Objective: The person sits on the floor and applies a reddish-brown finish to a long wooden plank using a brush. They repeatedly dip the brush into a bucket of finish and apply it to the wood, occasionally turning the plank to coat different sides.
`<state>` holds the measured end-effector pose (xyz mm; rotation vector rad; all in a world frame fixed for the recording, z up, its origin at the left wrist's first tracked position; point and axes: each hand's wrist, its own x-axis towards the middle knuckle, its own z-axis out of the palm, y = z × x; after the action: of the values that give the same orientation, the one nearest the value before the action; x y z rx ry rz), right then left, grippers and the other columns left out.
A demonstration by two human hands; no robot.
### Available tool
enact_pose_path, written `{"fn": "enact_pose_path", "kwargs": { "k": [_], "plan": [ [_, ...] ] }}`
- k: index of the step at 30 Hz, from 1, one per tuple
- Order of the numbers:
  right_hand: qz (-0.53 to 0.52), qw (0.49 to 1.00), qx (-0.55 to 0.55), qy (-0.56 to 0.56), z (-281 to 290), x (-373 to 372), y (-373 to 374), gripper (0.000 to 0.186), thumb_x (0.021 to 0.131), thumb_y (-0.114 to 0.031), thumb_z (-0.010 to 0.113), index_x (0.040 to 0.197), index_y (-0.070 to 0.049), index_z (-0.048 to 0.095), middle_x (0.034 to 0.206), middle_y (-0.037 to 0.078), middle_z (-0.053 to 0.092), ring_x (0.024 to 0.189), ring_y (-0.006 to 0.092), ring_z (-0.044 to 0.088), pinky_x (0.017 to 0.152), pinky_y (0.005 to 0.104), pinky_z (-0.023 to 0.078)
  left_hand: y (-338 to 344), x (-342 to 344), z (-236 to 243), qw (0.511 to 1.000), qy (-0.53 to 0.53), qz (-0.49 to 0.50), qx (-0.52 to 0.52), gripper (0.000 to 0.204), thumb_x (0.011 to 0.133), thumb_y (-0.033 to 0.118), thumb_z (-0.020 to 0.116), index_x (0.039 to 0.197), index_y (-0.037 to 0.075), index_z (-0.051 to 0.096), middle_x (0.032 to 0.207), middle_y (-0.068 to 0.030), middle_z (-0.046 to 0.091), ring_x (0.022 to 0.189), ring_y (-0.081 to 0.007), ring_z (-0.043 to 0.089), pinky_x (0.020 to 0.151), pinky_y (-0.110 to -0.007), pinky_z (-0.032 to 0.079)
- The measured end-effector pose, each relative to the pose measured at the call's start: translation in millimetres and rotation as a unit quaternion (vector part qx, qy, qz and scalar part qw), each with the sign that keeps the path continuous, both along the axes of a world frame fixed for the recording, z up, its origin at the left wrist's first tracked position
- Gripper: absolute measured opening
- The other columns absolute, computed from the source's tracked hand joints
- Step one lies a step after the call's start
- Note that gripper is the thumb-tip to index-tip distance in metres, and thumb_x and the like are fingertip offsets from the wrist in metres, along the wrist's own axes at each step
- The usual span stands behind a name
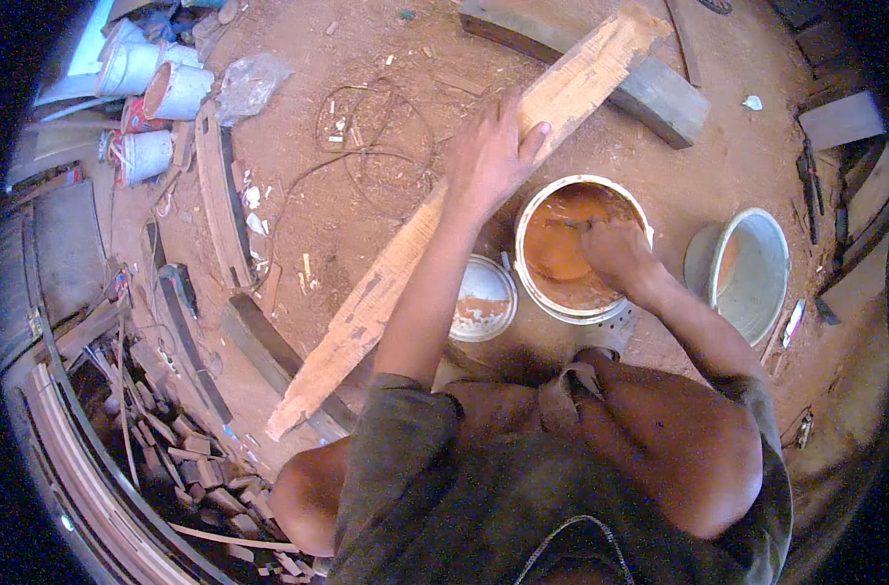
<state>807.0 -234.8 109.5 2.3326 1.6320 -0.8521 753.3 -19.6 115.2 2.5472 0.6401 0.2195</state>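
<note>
A long pale wooden plank (367, 288) slants from lower left to upper right, its far end resting over a thick grey timber (659, 102). My left hand (488, 161) grips it past its middle, the thumb along the right edge. My right hand (615, 255) reaches into a white-rimmed bucket (534, 297) of orange-brown paste (554, 246). Its fingers are closed and dip at the paste; what they hold, if anything, is hidden. Just left of the bucket is a round white lid or tub (483, 292) smeared with the same colour.
An open grey bucket (756, 273) stands to the right. Paint-stained pails (176, 93) and a clear plastic bag (252, 86) lie at the far left. Curved timbers (220, 195), a loose cable (318, 166) and a heap of wood offcuts (206, 473) lie on the dirt floor.
</note>
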Motion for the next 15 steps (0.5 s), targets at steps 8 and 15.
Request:
{"fn": "enact_pose_path", "kwargs": {
  "k": [8,15],
  "plan": [
    [0.045,0.993,-0.062,0.094,5.0,-8.9,7.3,0.025,0.083,-0.011,0.055,0.1,0.003,0.066,0.09,0.023,0.069,0.083,0.0353,0.07,0.069,0.0476,0.057,-1.6,-1.7,2.3,0.999,-0.032,-0.001,-0.02,0.059,0.095,0.042,0.052,0.136,0.0,0.045,0.127,-0.0261,0.058,0.11,-0.0443,0.059,0.093,-0.052,0.047],
    [0.049,0.97,0.045,0.233,-9.0,25.3,-13.3,0.023,0.086,-0.011,0.051,0.1,0.002,0.064,0.091,0.027,0.067,0.087,0.0428,0.066,0.079,0.0524,0.051,-1.4,0.2,5.2,0.999,0.003,0.007,-0.048,0.059,0.096,0.042,0.051,0.137,0.002,0.045,0.127,-0.0266,0.057,0.112,-0.0445,0.058,0.093,-0.053,0.047]
  ]
}}
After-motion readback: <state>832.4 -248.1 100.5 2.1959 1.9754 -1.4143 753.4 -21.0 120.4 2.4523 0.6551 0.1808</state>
